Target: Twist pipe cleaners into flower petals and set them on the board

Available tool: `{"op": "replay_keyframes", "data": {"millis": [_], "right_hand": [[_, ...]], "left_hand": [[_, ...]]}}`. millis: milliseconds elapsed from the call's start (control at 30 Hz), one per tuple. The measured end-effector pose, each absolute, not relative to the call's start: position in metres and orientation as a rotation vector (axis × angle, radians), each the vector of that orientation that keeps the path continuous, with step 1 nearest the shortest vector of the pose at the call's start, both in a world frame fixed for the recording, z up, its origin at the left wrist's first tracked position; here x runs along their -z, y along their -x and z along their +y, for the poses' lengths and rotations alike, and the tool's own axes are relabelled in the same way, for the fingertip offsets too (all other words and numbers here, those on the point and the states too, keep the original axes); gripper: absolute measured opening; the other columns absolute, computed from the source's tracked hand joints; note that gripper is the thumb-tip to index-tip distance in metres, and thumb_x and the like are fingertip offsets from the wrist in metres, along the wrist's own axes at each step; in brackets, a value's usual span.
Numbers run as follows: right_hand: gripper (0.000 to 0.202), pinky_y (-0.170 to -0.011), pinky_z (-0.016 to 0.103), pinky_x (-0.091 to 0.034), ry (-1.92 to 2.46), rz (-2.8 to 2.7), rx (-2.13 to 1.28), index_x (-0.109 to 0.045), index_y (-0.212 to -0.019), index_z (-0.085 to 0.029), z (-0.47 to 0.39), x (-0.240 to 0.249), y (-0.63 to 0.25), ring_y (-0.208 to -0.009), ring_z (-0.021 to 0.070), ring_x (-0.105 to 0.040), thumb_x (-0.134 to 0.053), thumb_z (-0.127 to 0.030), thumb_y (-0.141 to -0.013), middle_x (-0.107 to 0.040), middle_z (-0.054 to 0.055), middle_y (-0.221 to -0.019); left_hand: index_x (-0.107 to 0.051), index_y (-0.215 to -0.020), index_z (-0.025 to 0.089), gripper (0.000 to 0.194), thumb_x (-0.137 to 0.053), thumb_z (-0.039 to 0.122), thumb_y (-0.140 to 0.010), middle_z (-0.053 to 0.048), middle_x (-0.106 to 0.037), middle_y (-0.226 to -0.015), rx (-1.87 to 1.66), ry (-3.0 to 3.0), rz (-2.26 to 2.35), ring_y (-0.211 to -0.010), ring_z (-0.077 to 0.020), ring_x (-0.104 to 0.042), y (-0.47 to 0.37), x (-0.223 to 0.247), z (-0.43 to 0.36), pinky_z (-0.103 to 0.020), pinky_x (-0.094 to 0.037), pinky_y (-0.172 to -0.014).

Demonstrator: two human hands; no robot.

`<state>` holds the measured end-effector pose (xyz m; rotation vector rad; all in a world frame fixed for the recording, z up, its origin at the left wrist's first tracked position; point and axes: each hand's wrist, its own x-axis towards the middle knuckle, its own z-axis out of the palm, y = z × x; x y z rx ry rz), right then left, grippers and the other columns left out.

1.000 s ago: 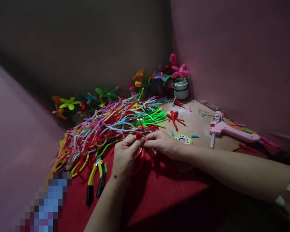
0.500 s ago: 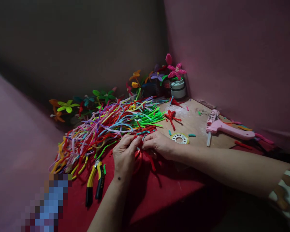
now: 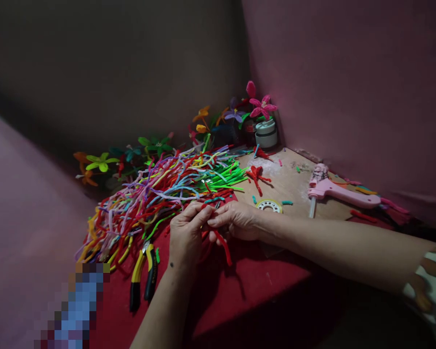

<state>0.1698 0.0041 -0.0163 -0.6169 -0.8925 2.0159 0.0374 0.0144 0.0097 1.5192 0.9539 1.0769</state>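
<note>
In the head view my left hand (image 3: 188, 225) and my right hand (image 3: 238, 220) meet over the red cloth, fingertips pressed together. A red pipe cleaner (image 3: 223, 249) is pinched between them, its fuzzy end hanging down below my right fingers. My left thumb and forefinger close on its upper part. A small grey tip pokes out above my right fingers; what it belongs to is hidden. Just behind my hands lies a large heap of coloured pipe cleaners (image 3: 145, 186). Yellow-and-black pliers (image 3: 143, 276) rest to the left of my left wrist.
A pink glue gun (image 3: 341, 191) lies on the wooden board (image 3: 294, 179) at right, near a white-and-yellow tape roll (image 3: 270, 207). A red pipe-cleaner piece (image 3: 257, 178) with several arms lies behind it. Finished flowers (image 3: 263, 106) and a lidded grey container (image 3: 266, 134) stand against the walls.
My right hand has turned and shifted its fingers on the red pipe cleaner, closing in toward my left thumb. The hanging red end has moved slightly left. My left hand stays nearly in place.
</note>
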Motion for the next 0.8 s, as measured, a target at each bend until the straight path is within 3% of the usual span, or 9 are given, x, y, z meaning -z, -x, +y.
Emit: {"op": "replay_keyframes", "data": {"millis": [167, 433, 533, 667, 800], "right_hand": [[0.01, -0.048, 0.023, -0.045, 0.665, -0.973, -1.901, -0.06, -0.062, -0.007, 0.005, 0.02, -0.165, -0.042, 0.0117, -0.057, -0.059, -0.016, -0.063, -0.063, 0.005, -0.052], [0.011, -0.033, 0.018, -0.034, 0.906, -1.078, -1.721, -0.056, -0.052, -0.01, -0.001, 0.018, -0.164, -0.031, 0.0085, -0.046, -0.051, -0.008, -0.062, -0.055, 0.001, -0.039], [0.014, -0.032, 0.017, -0.033, 0.999, -1.139, -1.771, -0.054, -0.052, -0.01, -0.005, 0.014, -0.163, -0.031, 0.0082, -0.048, -0.052, -0.009, -0.065, -0.056, 0.001, -0.041], [0.015, -0.032, 0.016, -0.033, 1.023, -1.116, -1.751, -0.054, -0.056, -0.011, -0.005, 0.012, -0.164, -0.032, 0.0075, -0.048, -0.053, -0.013, -0.07, -0.057, 0.0, -0.042], [0.014, -0.031, 0.017, -0.031, 0.961, -1.122, -1.682, -0.056, -0.058, -0.01, -0.001, 0.015, -0.167, -0.033, 0.0075, -0.047, -0.056, -0.017, -0.07, -0.057, 0.001, -0.045]], "left_hand": [[-0.064, -0.067, 0.015, 0.016, -0.061, 0.03, -0.071, 0.0, -0.056, -0.067, -1.127, -1.631, 1.075, -0.061, -0.0102, -0.05, -0.038, -0.008, 0.014, -0.021, -0.04, -0.057], [-0.065, -0.065, 0.018, 0.012, -0.059, 0.026, -0.072, -0.001, -0.057, -0.069, -1.335, -2.237, 1.203, -0.068, -0.0125, -0.052, -0.04, -0.007, 0.012, -0.023, -0.04, -0.065], [-0.061, -0.06, 0.016, 0.018, -0.059, 0.03, -0.072, 0.001, -0.053, -0.059, -1.311, -1.966, 1.291, -0.056, -0.0097, -0.047, -0.033, -0.013, 0.018, -0.021, -0.037, -0.055], [-0.06, -0.07, 0.014, 0.024, -0.059, 0.038, -0.071, 0.005, -0.045, -0.054, -1.371, -1.52, 1.261, -0.045, -0.005, -0.036, -0.021, -0.02, 0.028, -0.018, -0.028, -0.042], [-0.063, -0.082, 0.013, 0.029, -0.065, 0.038, -0.066, 0.003, -0.049, -0.058, -1.065, -1.474, 1.169, -0.045, -0.0042, -0.038, -0.018, -0.018, 0.029, -0.016, -0.028, -0.041]]}}
